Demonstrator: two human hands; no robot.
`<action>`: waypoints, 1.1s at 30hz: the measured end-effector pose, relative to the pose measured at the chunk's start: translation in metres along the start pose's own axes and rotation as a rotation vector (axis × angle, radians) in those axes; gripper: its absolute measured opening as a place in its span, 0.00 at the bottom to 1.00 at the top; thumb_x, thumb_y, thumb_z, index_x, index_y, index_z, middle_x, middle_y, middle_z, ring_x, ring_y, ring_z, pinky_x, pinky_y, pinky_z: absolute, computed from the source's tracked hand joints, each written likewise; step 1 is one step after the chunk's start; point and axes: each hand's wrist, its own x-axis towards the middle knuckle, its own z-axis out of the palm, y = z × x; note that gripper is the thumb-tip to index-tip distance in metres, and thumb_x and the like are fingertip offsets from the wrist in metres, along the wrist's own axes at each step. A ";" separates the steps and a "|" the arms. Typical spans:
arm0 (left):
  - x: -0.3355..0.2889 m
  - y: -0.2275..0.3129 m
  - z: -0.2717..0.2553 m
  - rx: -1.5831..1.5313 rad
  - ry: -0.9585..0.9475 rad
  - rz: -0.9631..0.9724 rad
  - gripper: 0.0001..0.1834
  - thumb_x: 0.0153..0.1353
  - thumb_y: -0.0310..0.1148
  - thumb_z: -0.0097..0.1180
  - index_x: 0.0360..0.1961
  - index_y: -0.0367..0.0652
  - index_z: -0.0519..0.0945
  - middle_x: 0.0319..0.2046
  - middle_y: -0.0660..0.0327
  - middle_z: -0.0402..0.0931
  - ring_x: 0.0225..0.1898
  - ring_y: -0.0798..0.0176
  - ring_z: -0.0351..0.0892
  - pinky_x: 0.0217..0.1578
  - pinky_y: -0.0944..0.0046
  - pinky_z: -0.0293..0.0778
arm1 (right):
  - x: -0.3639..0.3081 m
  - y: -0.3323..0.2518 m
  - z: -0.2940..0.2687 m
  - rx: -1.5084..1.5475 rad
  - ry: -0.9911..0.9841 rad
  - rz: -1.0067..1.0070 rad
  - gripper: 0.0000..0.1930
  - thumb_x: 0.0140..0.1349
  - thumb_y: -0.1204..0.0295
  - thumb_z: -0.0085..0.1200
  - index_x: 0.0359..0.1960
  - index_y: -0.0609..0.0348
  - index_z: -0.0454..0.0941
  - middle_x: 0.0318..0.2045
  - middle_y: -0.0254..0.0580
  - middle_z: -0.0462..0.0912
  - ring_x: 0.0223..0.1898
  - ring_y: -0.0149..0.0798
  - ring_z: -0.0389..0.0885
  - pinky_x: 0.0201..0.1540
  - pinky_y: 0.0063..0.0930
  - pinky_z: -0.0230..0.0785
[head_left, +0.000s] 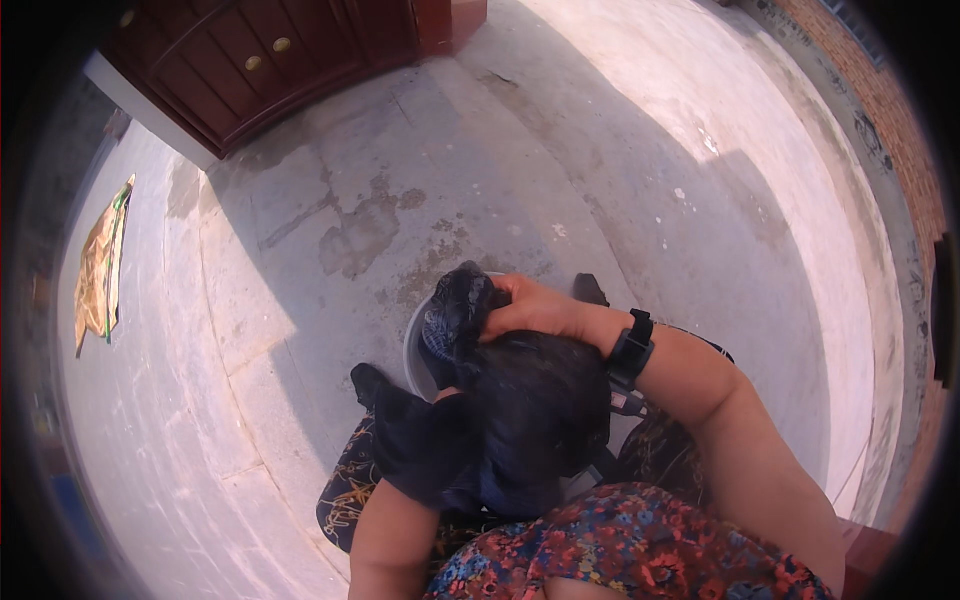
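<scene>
My right hand (532,304) is closed on a bunched dark cloth (458,308) with a pale pattern, above the near side of a pale round basin (412,345). The cloth hangs partly inside the rim. My left forearm (390,540) comes up from below, and black fabric (425,450) covers its end. Only a sliver of skin shows near the basin, so the left fingers are hidden. A large dark rounded mass (545,420) lies between my arms and blocks much of the basin; I cannot tell what it is. A black watch-like band (632,348) circles my right wrist.
My dark shoes (368,385) stand either side of the basin on a concrete floor (380,130) with damp patches. A dark red door (270,60) stands at the far left. A gold-brown sheet (102,265) lies left. A brick wall (890,130) runs along the right.
</scene>
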 end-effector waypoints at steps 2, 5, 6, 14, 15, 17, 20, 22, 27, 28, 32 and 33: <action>0.003 -0.002 0.002 -0.014 -0.032 -0.009 0.22 0.67 0.33 0.45 0.60 0.38 0.65 0.55 0.57 0.70 0.53 0.62 0.71 0.53 0.64 0.68 | 0.000 0.010 -0.004 -0.087 0.108 -0.085 0.17 0.44 0.69 0.64 0.36 0.65 0.79 0.31 0.39 0.83 0.35 0.29 0.79 0.42 0.25 0.71; -0.004 0.002 0.000 -0.021 -0.036 -0.026 0.22 0.67 0.34 0.45 0.61 0.38 0.65 0.55 0.57 0.70 0.53 0.62 0.71 0.54 0.63 0.68 | 0.005 0.015 -0.007 -0.283 0.192 -0.110 0.17 0.49 0.76 0.61 0.43 0.65 0.78 0.35 0.35 0.82 0.39 0.26 0.77 0.43 0.24 0.70; -0.004 0.002 0.002 -0.034 -0.047 -0.035 0.23 0.67 0.34 0.45 0.61 0.38 0.65 0.55 0.57 0.70 0.53 0.62 0.71 0.54 0.63 0.68 | 0.006 0.026 -0.015 -0.285 0.199 -0.111 0.17 0.49 0.76 0.61 0.43 0.65 0.78 0.35 0.35 0.82 0.39 0.26 0.77 0.43 0.24 0.70; 0.008 0.008 0.014 -0.744 0.061 -0.369 0.29 0.64 0.36 0.51 0.63 0.39 0.60 0.56 0.56 0.66 0.54 0.61 0.69 0.54 0.61 0.67 | 0.022 0.067 -0.048 -0.811 0.440 -0.122 0.20 0.46 0.60 0.61 0.36 0.64 0.80 0.35 0.56 0.82 0.39 0.54 0.80 0.42 0.39 0.72; 0.018 -0.018 -0.003 -0.420 0.114 -0.241 0.32 0.62 0.37 0.54 0.63 0.39 0.58 0.56 0.56 0.65 0.55 0.60 0.68 0.54 0.61 0.67 | 0.028 0.073 -0.045 -1.017 0.408 -0.117 0.20 0.47 0.60 0.60 0.36 0.64 0.80 0.35 0.56 0.81 0.39 0.56 0.80 0.42 0.41 0.72; 0.026 -0.037 -0.007 -0.096 0.149 -0.124 0.35 0.59 0.37 0.58 0.64 0.39 0.56 0.56 0.55 0.64 0.55 0.60 0.67 0.54 0.60 0.67 | 0.031 0.092 -0.048 -1.066 0.303 -0.046 0.19 0.48 0.59 0.59 0.35 0.64 0.80 0.35 0.57 0.81 0.39 0.57 0.79 0.42 0.43 0.71; 0.022 -0.037 0.007 -0.065 0.210 -0.149 0.36 0.59 0.38 0.58 0.64 0.39 0.56 0.55 0.55 0.65 0.55 0.60 0.67 0.53 0.61 0.68 | 0.032 0.103 -0.045 -1.058 0.141 0.072 0.19 0.51 0.59 0.56 0.33 0.65 0.81 0.33 0.58 0.81 0.39 0.58 0.79 0.43 0.44 0.71; 0.004 -0.018 0.023 0.076 0.096 0.049 0.32 0.60 0.39 0.56 0.62 0.38 0.60 0.53 0.55 0.68 0.53 0.60 0.69 0.53 0.61 0.69 | 0.029 0.106 -0.046 -1.005 0.108 0.134 0.18 0.52 0.59 0.55 0.32 0.66 0.80 0.31 0.58 0.80 0.39 0.58 0.79 0.44 0.44 0.70; -0.013 0.009 0.021 -0.019 -0.016 0.085 0.23 0.64 0.43 0.47 0.53 0.37 0.72 0.46 0.56 0.77 0.47 0.60 0.77 0.51 0.60 0.72 | 0.019 0.043 -0.034 -0.772 0.093 0.052 0.26 0.59 0.49 0.50 0.38 0.65 0.81 0.38 0.58 0.81 0.42 0.53 0.78 0.46 0.39 0.68; -0.006 0.017 0.031 -0.152 0.061 0.000 0.22 0.65 0.43 0.46 0.52 0.37 0.73 0.45 0.56 0.79 0.45 0.59 0.78 0.50 0.60 0.73 | 0.011 0.030 -0.047 -0.462 0.177 0.119 0.28 0.62 0.46 0.47 0.46 0.62 0.78 0.43 0.52 0.81 0.46 0.44 0.78 0.51 0.33 0.67; -0.002 0.022 -0.015 -0.628 0.406 -0.269 0.23 0.66 0.44 0.42 0.51 0.37 0.74 0.45 0.54 0.79 0.46 0.56 0.79 0.49 0.60 0.75 | 0.007 0.010 -0.047 0.303 0.109 -0.045 0.24 0.64 0.54 0.50 0.55 0.57 0.72 0.52 0.41 0.76 0.51 0.38 0.74 0.56 0.31 0.65; -0.009 0.022 -0.026 -0.600 0.392 -0.188 0.23 0.66 0.44 0.42 0.52 0.37 0.74 0.45 0.54 0.79 0.46 0.56 0.79 0.49 0.60 0.75 | 0.009 0.013 -0.044 0.233 0.161 -0.056 0.23 0.64 0.56 0.51 0.56 0.56 0.71 0.52 0.41 0.76 0.51 0.38 0.74 0.57 0.31 0.65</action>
